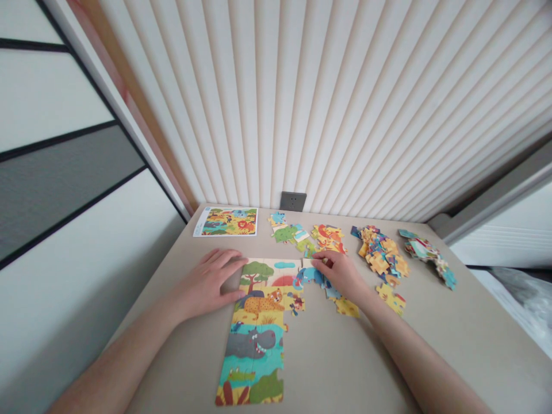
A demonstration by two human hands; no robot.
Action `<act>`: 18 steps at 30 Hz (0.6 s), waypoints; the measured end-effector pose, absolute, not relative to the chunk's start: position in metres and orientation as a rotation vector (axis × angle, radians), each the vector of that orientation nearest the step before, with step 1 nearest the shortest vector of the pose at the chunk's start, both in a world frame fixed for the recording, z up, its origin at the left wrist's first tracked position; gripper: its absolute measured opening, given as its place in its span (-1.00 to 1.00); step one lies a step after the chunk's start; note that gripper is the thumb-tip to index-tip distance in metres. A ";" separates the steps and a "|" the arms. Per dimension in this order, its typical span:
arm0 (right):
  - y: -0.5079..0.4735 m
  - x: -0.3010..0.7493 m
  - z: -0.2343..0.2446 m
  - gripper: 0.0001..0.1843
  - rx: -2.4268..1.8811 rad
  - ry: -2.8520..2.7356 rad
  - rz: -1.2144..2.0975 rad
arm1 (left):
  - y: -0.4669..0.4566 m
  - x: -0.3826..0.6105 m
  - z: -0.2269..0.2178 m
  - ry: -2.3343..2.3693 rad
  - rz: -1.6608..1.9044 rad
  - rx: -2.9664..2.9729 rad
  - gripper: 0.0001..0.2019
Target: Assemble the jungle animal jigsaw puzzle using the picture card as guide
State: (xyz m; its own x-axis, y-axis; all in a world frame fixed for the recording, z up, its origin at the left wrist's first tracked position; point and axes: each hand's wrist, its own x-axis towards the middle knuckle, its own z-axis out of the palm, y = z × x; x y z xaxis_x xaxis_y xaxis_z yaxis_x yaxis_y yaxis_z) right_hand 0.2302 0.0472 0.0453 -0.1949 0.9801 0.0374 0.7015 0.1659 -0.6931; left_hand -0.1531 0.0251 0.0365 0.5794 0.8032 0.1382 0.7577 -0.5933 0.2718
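Your desk point(345, 368) is a beige surface pushed against a wall of pleated white panelling point(328, 98), with a dark wall socket point(293, 201) just above its far edge. White and grey panels point(56, 144) rise on your left. At the desk's far left corner lies a printed picture sheet point(225, 222) of jungle animals.

The partly built jigsaw puzzle point(254, 328) lies right in front of you, between your hands. Your left hand point(207, 282) is open and spread, its fingers resting against the puzzle's upper left edge. Your right hand point(334, 273) is narrow, its fingertips point(317, 262) pinched on a puzzle piece at the upper right edge, mostly hidden. Loose puzzle pieces point(382, 256) lie in heaps along the far side, to your right.
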 end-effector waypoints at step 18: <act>0.002 0.221 0.038 -0.71 -1.321 -2.414 0.300 | 0.028 -0.166 0.037 1.276 0.333 2.623 -0.34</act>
State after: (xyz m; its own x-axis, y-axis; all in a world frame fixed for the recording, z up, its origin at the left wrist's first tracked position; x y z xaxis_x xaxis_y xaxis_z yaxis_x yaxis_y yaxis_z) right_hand 0.2209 0.0018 0.0379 -0.4915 0.8431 0.2183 0.7639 0.5377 -0.3568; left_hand -0.1663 0.0277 0.0369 0.6009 0.7916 0.1114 0.7452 -0.6051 0.2803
